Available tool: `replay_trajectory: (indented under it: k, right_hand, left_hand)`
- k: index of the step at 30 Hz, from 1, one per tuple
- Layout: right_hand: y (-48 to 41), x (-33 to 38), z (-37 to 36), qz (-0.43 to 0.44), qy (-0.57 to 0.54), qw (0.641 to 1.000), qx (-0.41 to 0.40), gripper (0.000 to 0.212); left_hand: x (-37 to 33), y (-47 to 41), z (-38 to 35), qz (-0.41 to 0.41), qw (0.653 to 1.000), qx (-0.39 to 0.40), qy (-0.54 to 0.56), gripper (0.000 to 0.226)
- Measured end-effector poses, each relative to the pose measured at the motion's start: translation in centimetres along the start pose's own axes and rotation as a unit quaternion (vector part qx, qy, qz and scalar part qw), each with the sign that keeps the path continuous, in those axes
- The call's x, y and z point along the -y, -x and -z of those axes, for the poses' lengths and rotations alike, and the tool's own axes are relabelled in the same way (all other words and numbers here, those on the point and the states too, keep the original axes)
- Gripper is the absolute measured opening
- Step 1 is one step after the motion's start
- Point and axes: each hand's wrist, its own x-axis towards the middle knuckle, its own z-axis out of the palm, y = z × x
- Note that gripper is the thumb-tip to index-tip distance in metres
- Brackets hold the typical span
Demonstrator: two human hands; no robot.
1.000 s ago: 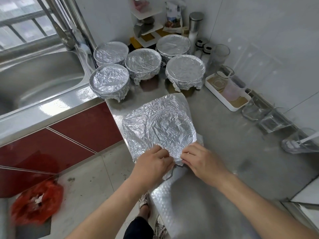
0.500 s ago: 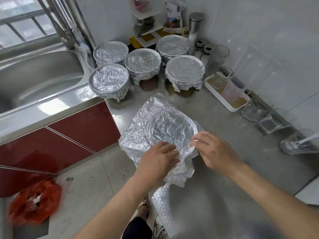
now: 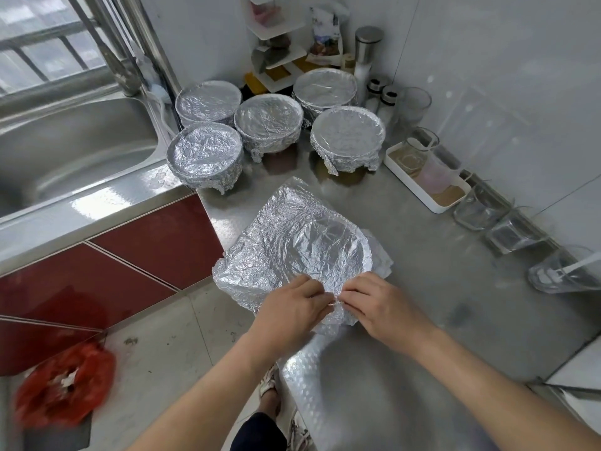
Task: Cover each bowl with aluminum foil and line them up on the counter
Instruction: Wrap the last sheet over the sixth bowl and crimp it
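Pinching the near hem of the foil sheet (image 3: 292, 242) with left hand (image 3: 292, 307) and right hand (image 3: 377, 307), side by side, both curled onto the crumple. Bowl (image 3: 328, 245) under the sheet, readable only as a round rim outline, on the counter (image 3: 439, 271) close to its front edge. Far and left sides of the sheet loose and unfolded, so probably mid-cover, not done. Expect thin, light, soft material: creases wherever pressed, keeps the shape, tears if dragged hard over the rim. Best to grab at the free edge, fold down under the rim, work round in short bites; no pulling across the top. Cannot tell bowl weight or contents; assume light enough to skate on steel, so steady with one palm while tucking. Behind, by the sink (image 3: 65, 151) corner: five covered bowls (image 3: 268, 117), bunched rather than in a neat row.
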Motion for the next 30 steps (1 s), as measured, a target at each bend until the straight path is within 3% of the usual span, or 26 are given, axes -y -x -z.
replay_trajectory:
  k: [3, 6, 10, 12, 15, 20, 22, 27, 30]
  right_hand:
    - [0.0, -0.3, -0.1, 0.004, 0.017, 1.000, -0.009, 0.012]
    - [0.1, -0.5, -0.2, 0.006, 0.045, 0.999, -0.019, 0.013]
    - [-0.4, -0.7, 0.0, 0.004, 0.062, 0.998, -0.017, 0.020]
    - [-0.7, -0.8, 0.3, -0.015, 0.050, 0.999, -0.005, 0.022]
    - [-1.1, -1.3, 1.4, -0.041, 0.020, 0.999, 0.014, 0.030]
    - [-1.0, -0.5, 2.1, -0.032, -0.030, 0.999, 0.025, 0.009]
    - [-1.0, -0.4, 1.5, -0.012, -0.012, 1.000, 0.025, 0.006]
    - [-0.9, -0.9, 0.7, -0.013, 0.036, 0.999, -0.002, 0.026]
    - [-1.0, -1.0, 0.8, -0.012, 0.040, 0.999, -0.001, 0.030]
  left_hand:
    - [-0.1, 0.0, -0.6, -0.017, 1.000, -0.001, -0.012, 0.008]
    - [-0.6, 0.0, -1.1, -0.029, 0.999, 0.002, -0.022, 0.008]
    - [-1.2, -0.3, -1.3, 0.015, 0.999, 0.023, -0.030, 0.022]
    - [-1.4, -0.8, -0.8, 0.035, 0.999, 0.002, -0.014, 0.015]
    - [-0.8, -0.9, 0.2, 0.032, 0.999, -0.013, 0.024, 0.030]
    - [1.0, 1.3, -0.1, 0.093, 0.991, 0.091, -0.002, 0.052]
    - [1.3, 1.7, -0.5, 0.081, 0.991, 0.106, -0.015, 0.051]
    - [2.2, 2.3, -0.9, 0.060, 0.996, 0.061, -0.030, 0.045]
    - [2.6, 2.4, -0.4, 0.035, 0.997, 0.053, -0.050, 0.055]
